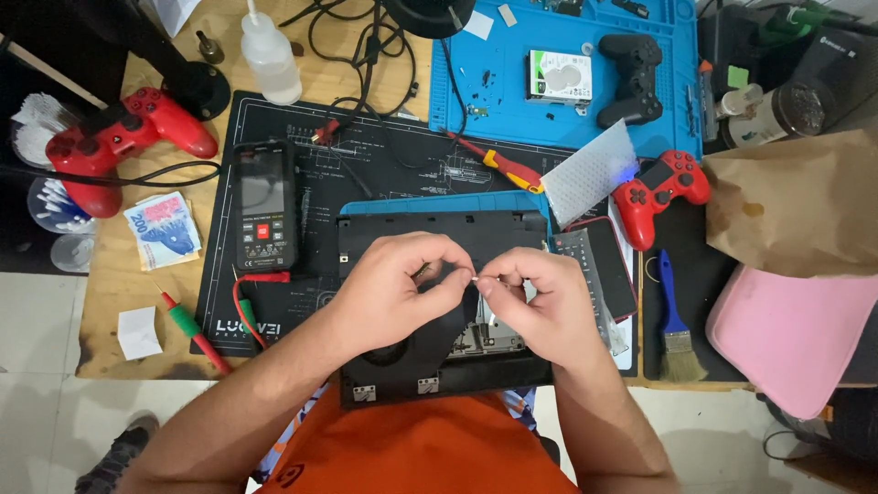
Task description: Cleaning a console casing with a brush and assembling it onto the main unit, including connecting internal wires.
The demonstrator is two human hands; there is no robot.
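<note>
Pinching a tiny pale part [475, 277] between my left hand [393, 288] and right hand [540, 306], fingertips meeting over the opened black console [439, 366]. Its cover's off, internals showing, reassembly not begun. Screwdriver [498, 165] at twelve o'clock, multimeter [263, 206] at ten, brush [675, 325] at three.

Wooden table [110, 274] bears black mat [384, 155], blue mat [512, 46], banknotes [163, 230], red controller [119, 133]

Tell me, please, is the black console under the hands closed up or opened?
Opened: the black console lies flat with metal internals exposed beside the right hand, near the left hand.
</note>
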